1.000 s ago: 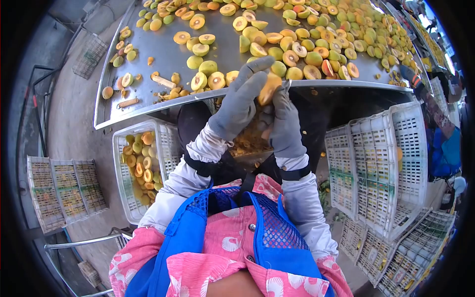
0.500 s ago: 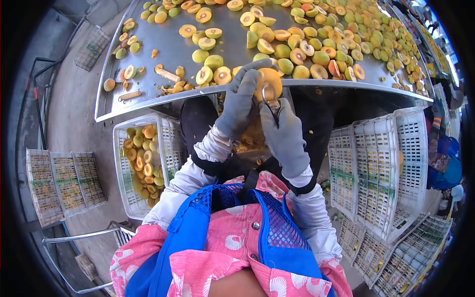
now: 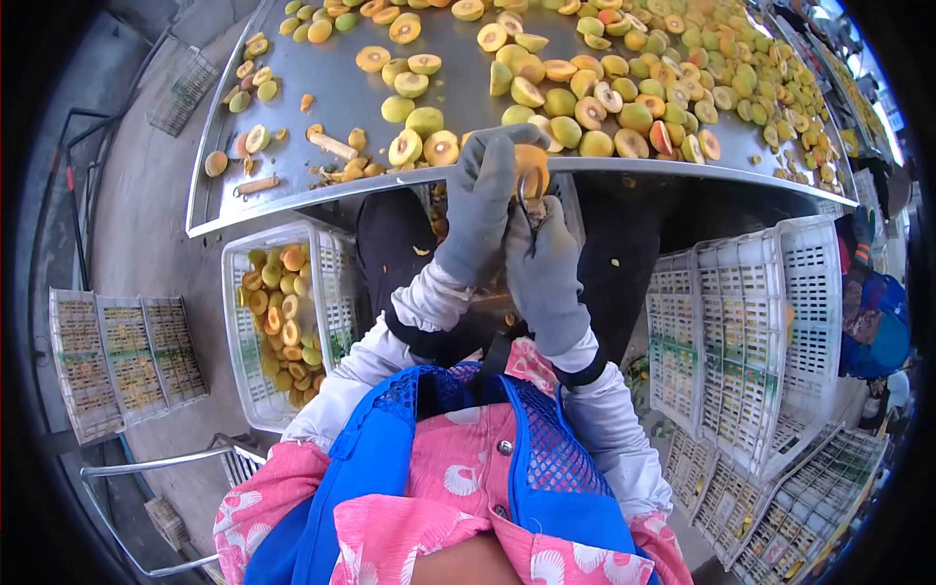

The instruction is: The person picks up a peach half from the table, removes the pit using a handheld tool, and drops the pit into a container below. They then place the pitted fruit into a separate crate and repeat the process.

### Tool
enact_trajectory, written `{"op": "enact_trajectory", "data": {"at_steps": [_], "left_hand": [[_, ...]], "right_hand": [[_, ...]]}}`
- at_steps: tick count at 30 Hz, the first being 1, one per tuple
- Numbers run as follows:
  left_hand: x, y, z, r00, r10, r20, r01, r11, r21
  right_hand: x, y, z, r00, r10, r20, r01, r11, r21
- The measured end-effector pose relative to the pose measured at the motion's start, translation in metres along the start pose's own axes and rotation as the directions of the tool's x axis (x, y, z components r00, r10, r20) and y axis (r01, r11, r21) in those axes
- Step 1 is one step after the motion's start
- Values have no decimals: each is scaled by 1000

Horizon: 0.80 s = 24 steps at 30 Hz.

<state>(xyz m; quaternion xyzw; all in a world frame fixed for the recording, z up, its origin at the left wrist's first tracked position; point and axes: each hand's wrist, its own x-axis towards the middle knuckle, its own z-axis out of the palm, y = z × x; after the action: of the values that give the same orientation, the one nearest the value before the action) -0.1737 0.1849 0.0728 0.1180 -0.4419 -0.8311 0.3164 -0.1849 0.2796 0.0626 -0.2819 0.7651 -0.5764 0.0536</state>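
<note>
In the head view, my gloved left hand [image 3: 480, 200] is closed around a yellow peach half [image 3: 530, 166], holding it up at the table's near edge. Below and to the right, my gloved right hand [image 3: 548, 283] grips a pitting knife [image 3: 527, 208] with a curved metal loop. The loop meets the fruit's lower side; how deep it sits is hidden. Many cut peach halves [image 3: 442, 148] lie on the metal table [image 3: 322, 97] beyond my hands. A white crate [image 3: 234, 322] at my left side contains more peach halves [image 3: 290, 307].
Stacked white crates [image 3: 721, 341] stand at my right, with other crates [image 3: 127, 361] on the floor at far left. Two wooden-handled tools, one a short stick [image 3: 256, 185], lie on the table. A person in blue [image 3: 877, 312] is at far right.
The peach half has turned in my left hand, showing less of its orange face. My right hand has shifted slightly left and down, its wrist twisting with the pitting knife.
</note>
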Motion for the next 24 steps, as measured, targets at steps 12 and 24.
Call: {"op": "enact_trajectory", "data": {"at_steps": [12, 24], "left_hand": [[-14, 16, 1, 997, -29, -65, 48, 948, 314], [-12, 13, -3, 992, -31, -124, 99, 801, 590]], "right_hand": [[-8, 16, 11, 890, 334, 311, -450, 756, 476], [-7, -20, -9, 711, 523, 471, -697, 612, 373]]}}
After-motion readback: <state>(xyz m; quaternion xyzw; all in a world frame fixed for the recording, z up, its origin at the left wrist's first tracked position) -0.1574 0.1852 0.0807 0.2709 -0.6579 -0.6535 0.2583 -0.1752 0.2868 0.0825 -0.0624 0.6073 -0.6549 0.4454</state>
